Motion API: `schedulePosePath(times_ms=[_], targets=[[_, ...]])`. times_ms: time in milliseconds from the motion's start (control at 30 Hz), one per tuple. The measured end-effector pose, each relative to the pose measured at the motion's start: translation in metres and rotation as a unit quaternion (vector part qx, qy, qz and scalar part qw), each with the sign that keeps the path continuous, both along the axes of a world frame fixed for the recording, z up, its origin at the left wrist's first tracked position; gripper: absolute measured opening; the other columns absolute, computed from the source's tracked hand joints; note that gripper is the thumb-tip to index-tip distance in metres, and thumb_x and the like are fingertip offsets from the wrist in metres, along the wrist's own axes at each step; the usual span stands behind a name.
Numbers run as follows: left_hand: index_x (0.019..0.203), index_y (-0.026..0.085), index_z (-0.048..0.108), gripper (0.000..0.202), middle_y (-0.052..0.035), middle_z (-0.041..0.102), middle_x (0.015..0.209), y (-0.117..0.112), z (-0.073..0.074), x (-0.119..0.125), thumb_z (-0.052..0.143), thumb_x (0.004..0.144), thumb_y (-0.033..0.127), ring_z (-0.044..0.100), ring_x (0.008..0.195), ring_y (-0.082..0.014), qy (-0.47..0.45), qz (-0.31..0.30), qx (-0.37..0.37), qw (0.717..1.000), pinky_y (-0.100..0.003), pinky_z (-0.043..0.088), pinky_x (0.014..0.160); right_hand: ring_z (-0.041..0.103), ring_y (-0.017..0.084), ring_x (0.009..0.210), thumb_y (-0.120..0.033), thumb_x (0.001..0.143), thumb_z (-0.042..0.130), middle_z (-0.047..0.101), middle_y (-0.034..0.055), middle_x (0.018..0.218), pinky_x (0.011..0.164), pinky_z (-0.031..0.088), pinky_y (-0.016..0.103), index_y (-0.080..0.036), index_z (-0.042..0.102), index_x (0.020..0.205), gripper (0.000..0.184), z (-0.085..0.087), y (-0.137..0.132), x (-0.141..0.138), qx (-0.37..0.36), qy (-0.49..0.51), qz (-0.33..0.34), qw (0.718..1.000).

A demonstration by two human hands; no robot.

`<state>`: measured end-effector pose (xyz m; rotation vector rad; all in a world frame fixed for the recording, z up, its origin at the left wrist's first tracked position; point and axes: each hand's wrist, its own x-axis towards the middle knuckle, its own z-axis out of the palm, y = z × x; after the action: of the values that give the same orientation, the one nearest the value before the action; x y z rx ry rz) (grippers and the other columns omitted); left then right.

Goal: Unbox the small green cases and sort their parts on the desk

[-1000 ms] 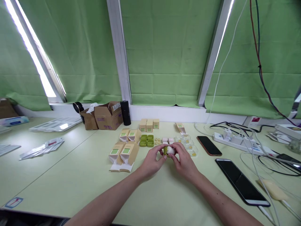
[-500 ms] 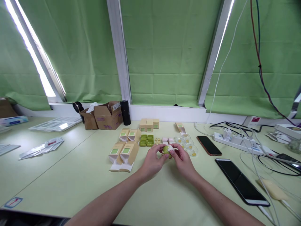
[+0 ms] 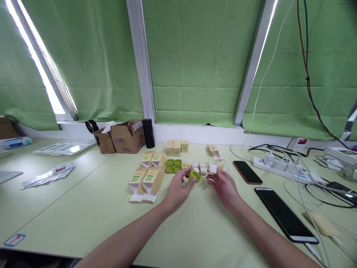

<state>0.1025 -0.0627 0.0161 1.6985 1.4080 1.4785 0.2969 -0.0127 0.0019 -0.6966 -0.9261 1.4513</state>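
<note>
- While the left hand (image 3: 178, 189) pinches a small green cup (image 3: 196, 176) above the table (image 3: 192, 227), the right hand (image 3: 225, 189) grips a white piece (image 3: 213, 169) just beside it, fingertips closed on its edge.
- Clear plastic cups (image 3: 229, 170) lie behind the right hand, partly hidden by it.
- More green cups (image 3: 173, 166) sit beyond the left hand, near open cartons (image 3: 149, 179).
- Rightward, a dark phone (image 3: 247, 172), a white-edged phone (image 3: 286, 216) and a cable-tangled power strip (image 3: 275, 167) crowd the table.
</note>
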Motion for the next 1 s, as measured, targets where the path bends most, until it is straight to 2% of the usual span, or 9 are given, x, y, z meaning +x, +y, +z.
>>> schedulePosePath(times_ms=[233, 567, 733, 867, 1000], targets=[[0.128, 0.020, 0.066, 0.040, -0.0100, 0.071, 0.117, 0.000, 0.001, -0.001, 0.069, 0.091, 0.034, 0.062, 0.105, -0.0240, -0.040, 0.005, 0.025, 0.999, -0.036, 0.046, 0.089, 0.070, 0.025, 0.083, -0.062, 0.078, 0.079, 0.076, 0.0101, 0.098, 0.062, 0.056, 0.034, -0.020, 0.072, 0.095, 0.045, 0.002, -0.001, 0.002, 0.006, 0.010, 0.042, 0.999], [0.128, 0.021, 0.065, 0.040, -0.0106, 0.070, 0.121, 0.000, 0.003, -0.003, 0.070, 0.089, 0.028, 0.061, 0.109, -0.0248, -0.033, 0.012, 0.045, 0.998, -0.037, 0.045, 0.092, 0.067, 0.022, 0.087, -0.052, 0.081, 0.081, 0.074, 0.0067, 0.102, 0.068, 0.055, 0.032, -0.024, 0.072, 0.108, 0.040, 0.008, -0.009, -0.001, 0.019, 0.027, 0.076, 0.997], [0.128, 0.021, 0.064, 0.040, -0.0106, 0.070, 0.120, 0.001, 0.001, -0.003, 0.069, 0.090, 0.031, 0.062, 0.109, -0.0244, -0.022, 0.030, 0.057, 0.998, -0.036, 0.046, 0.092, 0.066, 0.021, 0.090, -0.049, 0.076, 0.086, 0.071, 0.0058, 0.106, 0.070, 0.056, 0.032, -0.025, 0.072, 0.110, 0.044, 0.012, -0.013, 0.000, 0.031, 0.018, 0.062, 0.997], [0.128, 0.021, 0.064, 0.041, -0.0108, 0.070, 0.119, 0.002, 0.000, -0.003, 0.069, 0.089, 0.032, 0.063, 0.107, -0.0249, -0.024, 0.038, 0.064, 0.997, -0.037, 0.047, 0.090, 0.064, 0.021, 0.094, -0.044, 0.071, 0.090, 0.069, 0.0041, 0.106, 0.083, 0.059, 0.038, -0.026, 0.072, 0.110, 0.046, 0.015, -0.015, 0.001, 0.068, -0.017, 0.050, 0.996], [0.128, 0.021, 0.064, 0.040, -0.0115, 0.071, 0.120, 0.003, -0.002, -0.004, 0.069, 0.090, 0.032, 0.063, 0.109, -0.0250, -0.021, 0.037, 0.068, 0.997, -0.038, 0.047, 0.090, 0.063, 0.022, 0.097, -0.038, 0.063, 0.093, 0.066, 0.0039, 0.110, 0.081, 0.058, 0.037, -0.027, 0.070, 0.114, 0.057, 0.012, -0.012, -0.001, 0.106, -0.089, -0.016, 0.990]])
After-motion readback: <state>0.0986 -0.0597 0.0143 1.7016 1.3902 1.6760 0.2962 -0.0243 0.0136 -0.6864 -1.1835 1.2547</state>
